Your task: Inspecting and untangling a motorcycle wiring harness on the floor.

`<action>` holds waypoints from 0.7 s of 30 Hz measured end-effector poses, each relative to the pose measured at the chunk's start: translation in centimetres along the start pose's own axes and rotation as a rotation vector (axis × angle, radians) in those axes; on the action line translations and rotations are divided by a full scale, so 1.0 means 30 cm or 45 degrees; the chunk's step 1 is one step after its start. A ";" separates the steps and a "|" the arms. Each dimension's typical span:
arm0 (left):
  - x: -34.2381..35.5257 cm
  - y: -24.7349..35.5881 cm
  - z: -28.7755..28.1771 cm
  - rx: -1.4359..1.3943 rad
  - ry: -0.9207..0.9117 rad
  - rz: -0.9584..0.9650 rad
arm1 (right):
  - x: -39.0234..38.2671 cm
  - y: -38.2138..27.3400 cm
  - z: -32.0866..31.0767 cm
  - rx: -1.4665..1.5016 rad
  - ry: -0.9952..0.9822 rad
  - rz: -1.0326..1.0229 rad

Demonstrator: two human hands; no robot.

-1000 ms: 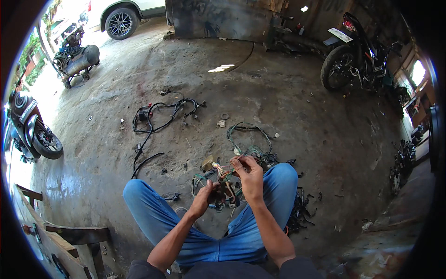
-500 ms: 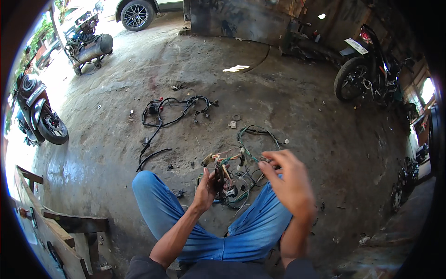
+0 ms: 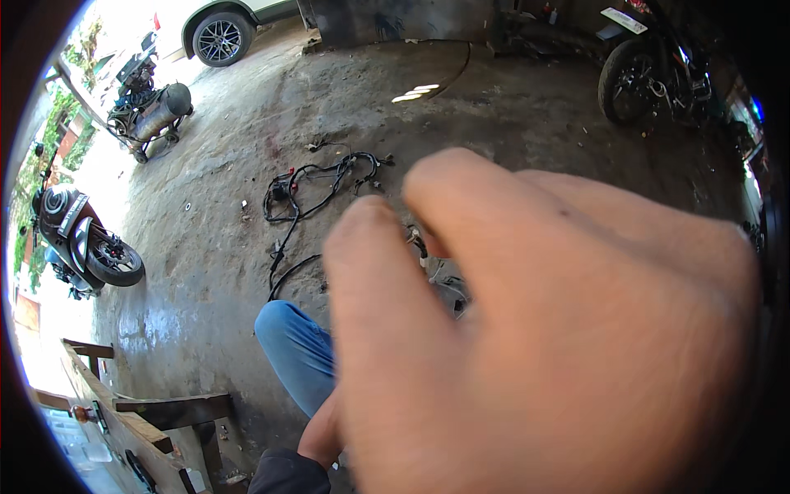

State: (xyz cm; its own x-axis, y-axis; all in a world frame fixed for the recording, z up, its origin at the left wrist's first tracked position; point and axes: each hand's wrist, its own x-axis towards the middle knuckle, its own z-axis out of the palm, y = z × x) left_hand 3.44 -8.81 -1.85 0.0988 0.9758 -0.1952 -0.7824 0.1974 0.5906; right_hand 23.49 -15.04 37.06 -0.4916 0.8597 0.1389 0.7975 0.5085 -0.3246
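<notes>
My right hand is raised very close to the camera and fills much of the picture. Its thumb and forefinger are bent and stand apart, with nothing seen between them. Through that gap shows part of a tangle of wires with pale and dark pieces. Of my left arm only the forearm and dark sleeve are visible; the left hand itself is hidden behind the right one. Farther off on the floor lies a black wiring harness in loops, with connectors at its ends.
A wooden bench frame stands at the near left. Beyond it are a parked scooter and a wheeled air compressor. A white car is at the back, and a motorcycle at the far right. My jeans-clad knee is bent.
My right hand has come up from the wires toward the camera and now covers the left hand, the other knee and most of the wire tangle. The view has shifted slightly.
</notes>
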 end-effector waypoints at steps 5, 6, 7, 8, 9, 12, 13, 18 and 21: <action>0.019 0.014 0.002 0.001 -0.141 0.076 | 0.001 0.006 0.019 0.060 -0.153 -0.058; 0.013 0.003 0.048 -0.216 0.236 -0.112 | -0.008 0.008 0.024 0.060 -0.190 -0.056; 0.022 -0.011 -0.072 -0.046 0.027 -0.001 | -0.006 -0.009 0.019 0.082 -0.221 -0.100; 0.016 0.011 -0.054 0.035 0.083 0.021 | -0.003 -0.012 0.022 0.104 -0.260 -0.131; 0.011 0.012 -0.034 0.064 0.145 0.038 | 0.001 -0.016 0.025 0.125 -0.299 -0.164; 0.021 0.000 -0.013 0.036 0.105 0.003 | 0.015 -0.014 0.031 0.169 -0.409 -0.274; 0.022 -0.001 -0.011 0.012 0.133 -0.006 | 0.022 -0.010 0.034 0.167 -0.436 -0.294; 0.007 -0.004 0.000 0.083 0.113 -0.018 | -0.033 -0.033 -0.053 0.046 -0.571 -0.276; -0.015 0.037 -0.032 0.067 0.154 0.016 | 0.042 0.247 0.174 0.980 -1.254 -0.856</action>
State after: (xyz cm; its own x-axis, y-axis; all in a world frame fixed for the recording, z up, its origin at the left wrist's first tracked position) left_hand 1.93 -9.11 -1.86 0.0116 0.9602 -0.2789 -0.7494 0.1930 0.6333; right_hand 26.96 -10.44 29.96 -0.9888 -0.0793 -0.1263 0.0881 0.3727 -0.9238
